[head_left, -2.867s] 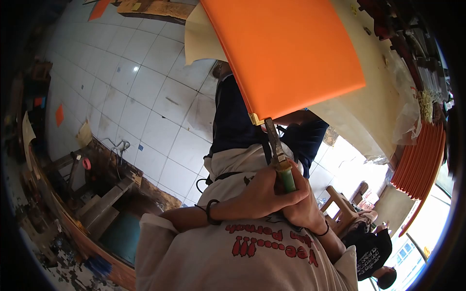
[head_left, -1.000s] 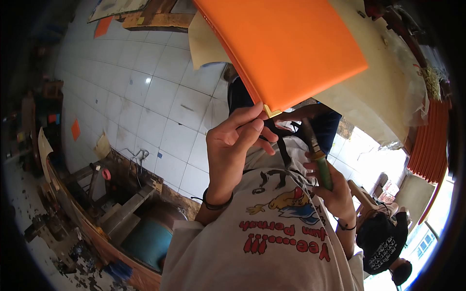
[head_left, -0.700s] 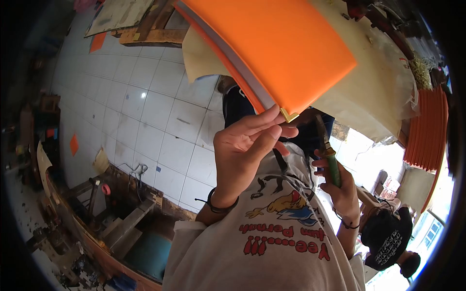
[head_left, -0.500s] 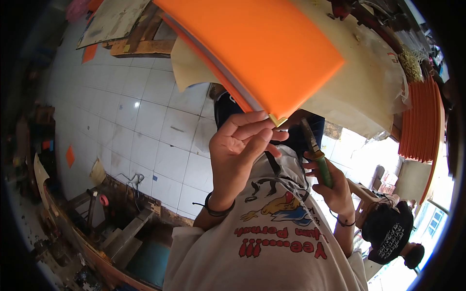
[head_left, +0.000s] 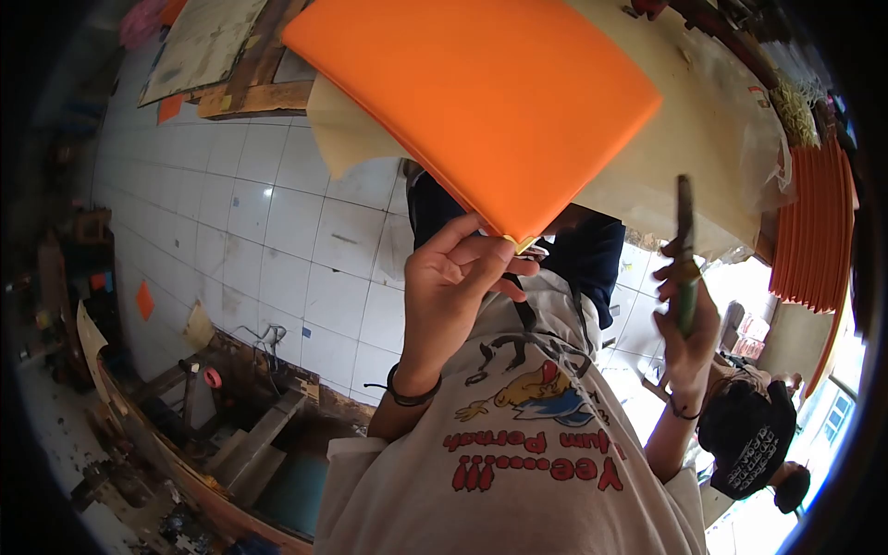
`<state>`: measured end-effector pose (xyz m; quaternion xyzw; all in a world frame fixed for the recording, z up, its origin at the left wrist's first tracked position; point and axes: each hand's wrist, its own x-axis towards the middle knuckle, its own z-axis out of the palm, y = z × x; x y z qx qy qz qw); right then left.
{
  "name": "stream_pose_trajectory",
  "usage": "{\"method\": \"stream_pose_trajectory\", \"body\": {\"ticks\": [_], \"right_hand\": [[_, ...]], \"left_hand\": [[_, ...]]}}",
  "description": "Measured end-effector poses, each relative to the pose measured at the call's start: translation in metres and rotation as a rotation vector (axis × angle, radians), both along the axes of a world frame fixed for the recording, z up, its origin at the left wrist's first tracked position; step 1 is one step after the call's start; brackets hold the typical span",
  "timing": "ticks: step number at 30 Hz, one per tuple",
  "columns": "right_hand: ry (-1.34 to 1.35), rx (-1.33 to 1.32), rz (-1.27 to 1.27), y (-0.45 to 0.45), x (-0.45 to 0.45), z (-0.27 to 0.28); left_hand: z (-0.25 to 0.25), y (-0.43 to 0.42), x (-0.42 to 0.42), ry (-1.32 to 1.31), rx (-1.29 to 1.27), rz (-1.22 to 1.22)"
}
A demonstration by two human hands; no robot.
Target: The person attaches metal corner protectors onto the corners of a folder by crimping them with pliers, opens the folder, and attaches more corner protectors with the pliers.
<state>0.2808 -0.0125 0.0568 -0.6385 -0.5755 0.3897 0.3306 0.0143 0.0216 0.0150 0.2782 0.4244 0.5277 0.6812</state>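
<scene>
My left hand (head_left: 455, 282) pinches the near corner of an orange folder (head_left: 490, 102) between thumb and fingers. A small gold metal corner piece (head_left: 524, 244) sits on that corner, partly covered by my fingertips. The folder's smooth cover faces me, and its far end lies over the work table. My right hand (head_left: 689, 328) is closed round a green-handled tool (head_left: 685, 296), apart from the folder. The tool's narrow dark metal end points up, away from me; whether it is a blade or jaws cannot be made out.
Brown paper (head_left: 638, 176) covers the table beneath the folder. A stack of orange folders (head_left: 812, 231) stands at the right edge. Another person in a black shirt (head_left: 747, 430) is at lower right. A wooden frame (head_left: 259, 100) is at upper left, above the tiled floor (head_left: 277, 222).
My right hand has moved right and away from the folder with the tool, which now points straighter up. The folder's edge has closed up and its cover has tilted more toward me.
</scene>
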Motion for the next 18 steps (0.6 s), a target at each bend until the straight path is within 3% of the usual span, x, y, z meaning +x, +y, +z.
{"method": "stream_pose_trajectory", "body": {"ticks": [3,7,10,13,18], "right_hand": [[-0.397,0.139,-0.147,0.027,0.012,0.004],[-0.744,0.433,-0.125,0.069,0.049,-0.010],[-0.659,0.434,-0.202,0.093,0.063,-0.021],[-0.823,0.423,-0.212,0.105,0.076,-0.030],[-0.773,0.445,-0.205,0.109,0.073,-0.031]], "left_hand": [[-0.003,0.002,0.011,-0.009,-0.059,-0.100],[-0.006,0.007,0.029,0.020,-0.055,-0.164],[-0.008,0.008,0.043,0.027,-0.065,-0.173],[-0.006,0.010,0.054,0.052,-0.078,-0.189],[-0.005,0.016,0.058,0.072,-0.086,-0.219]]}}
